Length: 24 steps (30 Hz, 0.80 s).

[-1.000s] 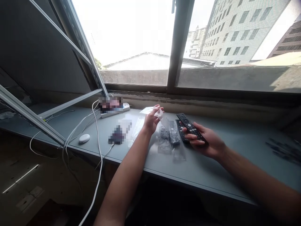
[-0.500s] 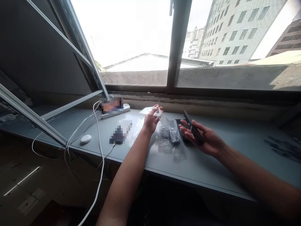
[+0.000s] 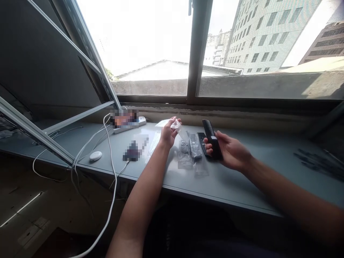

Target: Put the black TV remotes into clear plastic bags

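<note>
My left hand (image 3: 168, 133) is closed on a clear plastic bag (image 3: 182, 133), pinching it above the table. In my right hand (image 3: 230, 148) is a black remote control (image 3: 211, 138), tilted, with its smooth back toward me and a small pale label on it. Below it another black remote with buttons (image 3: 201, 139) lies on the table, partly covered by the held one. Between my hands two bagged remotes lie side by side, a left one (image 3: 185, 150) and a right one (image 3: 195, 146). More clear plastic (image 3: 153, 145) lies left of my left wrist.
A white power strip (image 3: 142, 121) stands near the window, with white cables (image 3: 114, 168) running off the table edge. A round white object (image 3: 95, 156) and a blurred-out dark item (image 3: 131, 152) lie on the left. A metal frame (image 3: 59, 143) slants across the left side. Dark items (image 3: 317, 163) lie far right.
My right hand has turned the remote so its back shows more broadly, and its fingers have curled round it. My left hand keeps hold of the bag. The view has shifted slightly.
</note>
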Tool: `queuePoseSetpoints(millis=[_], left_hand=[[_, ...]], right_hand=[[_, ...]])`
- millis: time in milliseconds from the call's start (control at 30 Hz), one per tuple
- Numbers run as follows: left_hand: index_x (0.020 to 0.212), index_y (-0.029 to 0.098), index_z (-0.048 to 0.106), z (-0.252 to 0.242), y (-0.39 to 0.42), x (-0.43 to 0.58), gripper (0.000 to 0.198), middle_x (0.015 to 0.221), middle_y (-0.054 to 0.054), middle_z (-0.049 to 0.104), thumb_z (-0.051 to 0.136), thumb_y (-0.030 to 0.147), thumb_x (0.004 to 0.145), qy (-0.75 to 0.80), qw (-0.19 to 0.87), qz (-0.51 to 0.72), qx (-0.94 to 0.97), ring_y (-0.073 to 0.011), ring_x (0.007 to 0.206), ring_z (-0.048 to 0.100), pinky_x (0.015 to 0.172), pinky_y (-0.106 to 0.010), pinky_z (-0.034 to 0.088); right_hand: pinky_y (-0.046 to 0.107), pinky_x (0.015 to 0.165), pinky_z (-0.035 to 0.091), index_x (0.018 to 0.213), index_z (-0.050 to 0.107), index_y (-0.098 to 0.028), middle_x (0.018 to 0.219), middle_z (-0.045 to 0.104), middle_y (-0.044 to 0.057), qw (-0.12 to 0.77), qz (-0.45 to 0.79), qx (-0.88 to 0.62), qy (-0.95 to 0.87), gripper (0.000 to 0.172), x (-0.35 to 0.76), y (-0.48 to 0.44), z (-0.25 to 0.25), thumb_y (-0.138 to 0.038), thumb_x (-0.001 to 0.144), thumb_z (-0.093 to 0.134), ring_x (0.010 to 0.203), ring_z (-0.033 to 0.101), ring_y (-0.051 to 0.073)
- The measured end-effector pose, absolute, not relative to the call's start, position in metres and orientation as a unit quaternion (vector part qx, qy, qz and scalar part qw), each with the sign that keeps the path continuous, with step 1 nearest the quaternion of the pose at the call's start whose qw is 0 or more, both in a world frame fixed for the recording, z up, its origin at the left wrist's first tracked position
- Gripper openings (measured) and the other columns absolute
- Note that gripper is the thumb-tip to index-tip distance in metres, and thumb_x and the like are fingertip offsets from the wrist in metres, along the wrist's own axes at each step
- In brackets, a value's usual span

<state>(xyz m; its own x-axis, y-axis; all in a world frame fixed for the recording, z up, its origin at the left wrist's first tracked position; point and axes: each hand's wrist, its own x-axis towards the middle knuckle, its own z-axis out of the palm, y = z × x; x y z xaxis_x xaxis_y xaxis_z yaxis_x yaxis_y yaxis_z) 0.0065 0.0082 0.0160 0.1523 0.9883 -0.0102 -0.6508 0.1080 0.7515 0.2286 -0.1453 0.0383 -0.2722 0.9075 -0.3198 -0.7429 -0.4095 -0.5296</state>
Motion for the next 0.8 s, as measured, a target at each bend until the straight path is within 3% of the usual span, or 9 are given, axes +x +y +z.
queuePoseSetpoints(millis=[167,300,500,667,800], left_hand=[[0.113,0.02,0.077,0.016,0.009,0.006,0.018,0.11,-0.006,0.084,0.079,0.027,0.097,0.272,0.695,0.592,0.303,-0.014,0.089,0.077,0.077,-0.023,0.056],[0.112,0.019,0.077,0.017,0.008,0.006,0.016,0.111,-0.006,0.084,0.079,0.026,0.097,0.277,0.699,0.589,0.295,-0.0138,0.089,0.077,0.078,-0.023,0.056],[0.117,0.018,0.079,0.014,0.011,0.006,0.021,0.11,-0.007,0.084,0.082,0.024,0.097,0.269,0.705,0.587,0.292,-0.0149,0.094,0.08,0.082,-0.022,0.059],[0.115,0.018,0.08,0.01,0.014,0.006,0.025,0.115,-0.009,0.085,0.089,0.03,0.095,0.258,0.709,0.577,0.312,-0.0154,0.096,0.081,0.082,-0.021,0.062],[0.117,0.019,0.079,0.012,0.013,0.006,0.024,0.12,-0.009,0.084,0.088,0.024,0.095,0.256,0.715,0.576,0.303,-0.018,0.109,0.082,0.09,-0.023,0.063]], right_hand=[[0.04,0.071,0.072,0.141,0.068,-0.018,0.106,0.076,0.014,0.541,0.772,-0.293,-0.161,0.035,0.231,-0.139,0.045,-0.03,0.113,0.052,0.083,0.074,0.026],[0.043,0.071,0.073,0.131,0.071,-0.019,0.104,0.078,0.014,0.529,0.747,-0.367,-0.163,0.026,0.236,-0.13,0.054,-0.02,0.109,0.058,0.084,0.076,0.027],[0.036,0.096,0.072,0.118,0.077,-0.023,0.113,0.082,0.008,0.543,0.661,-0.386,-0.347,0.028,0.242,-0.124,0.042,-0.009,0.094,0.078,0.1,0.081,0.021],[0.055,0.113,0.065,0.12,0.077,-0.028,0.112,0.084,0.005,0.613,0.438,-0.42,-0.507,0.045,0.242,-0.119,0.014,-0.033,0.082,0.1,0.108,0.083,0.029],[0.063,0.122,0.057,0.113,0.075,-0.03,0.122,0.083,0.008,0.619,0.166,-0.402,-0.654,0.027,0.244,-0.124,0.006,-0.032,0.092,0.093,0.126,0.079,0.035]])
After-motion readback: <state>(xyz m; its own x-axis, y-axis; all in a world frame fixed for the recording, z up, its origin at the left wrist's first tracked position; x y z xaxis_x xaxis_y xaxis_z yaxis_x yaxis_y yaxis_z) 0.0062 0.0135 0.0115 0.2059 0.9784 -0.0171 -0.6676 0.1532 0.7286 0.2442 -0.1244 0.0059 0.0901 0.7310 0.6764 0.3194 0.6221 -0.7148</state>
